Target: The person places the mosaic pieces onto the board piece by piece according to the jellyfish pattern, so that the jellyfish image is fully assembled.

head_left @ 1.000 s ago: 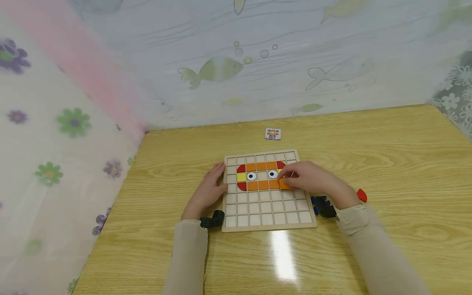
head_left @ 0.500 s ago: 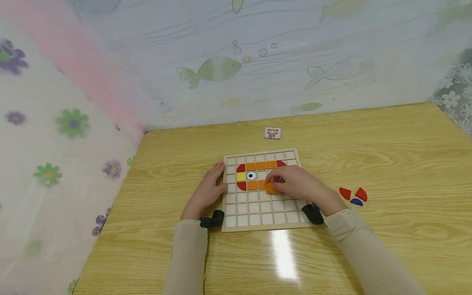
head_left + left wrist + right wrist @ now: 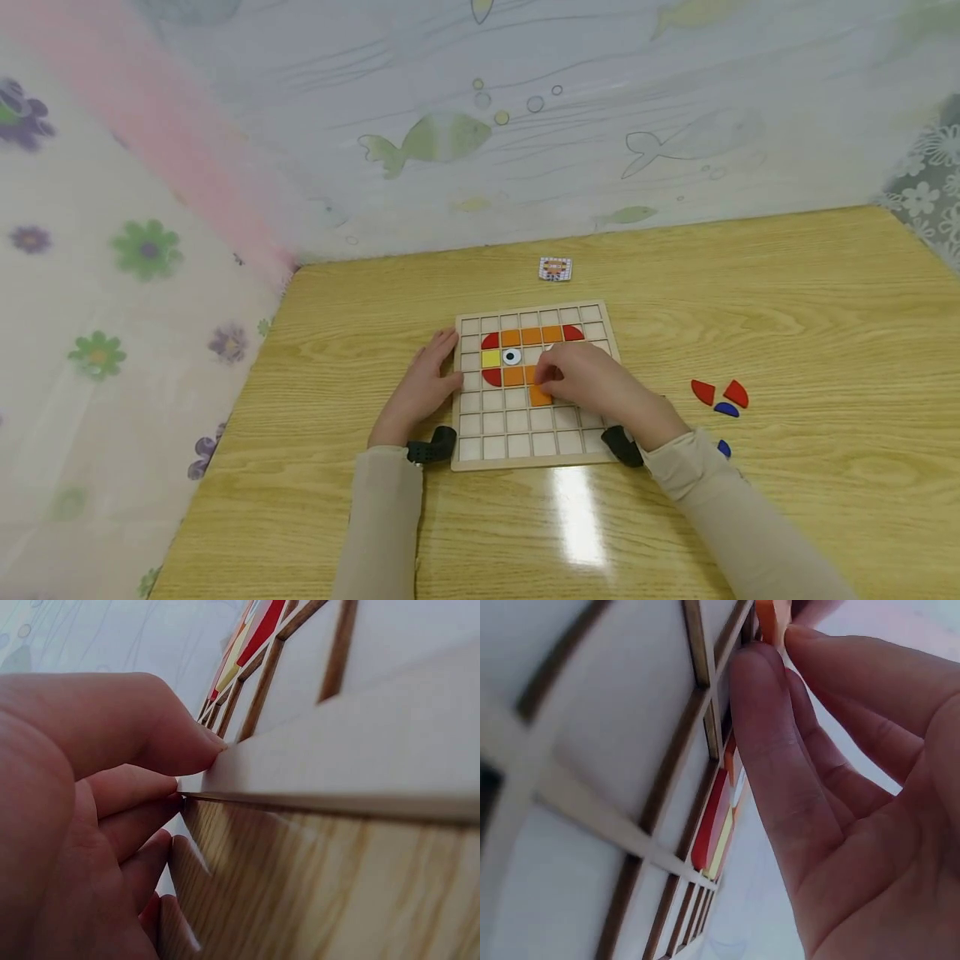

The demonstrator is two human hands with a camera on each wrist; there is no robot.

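Observation:
A wooden grid board lies on the table, with a partly hidden pattern of red, orange and yellow tiles and a round eye piece. My right hand is over the board, pinching an orange square tile between thumb and fingertips just below the lower orange row. The right wrist view shows this orange tile at the fingertips, close to the grid. On the board's left edge rests my left hand; its thumb presses the rim and its other fingertips touch the side.
To the right lie red quarter-round tiles and blue rounded tiles. Behind the board is a small pattern card, near the painted wall. Black wrist cameras sit close to the board's sides.
My right hand has moved left across the board and slightly nearer with the orange tile, uncovering red and blue tiles on the right. My left hand stays at the board's edge.

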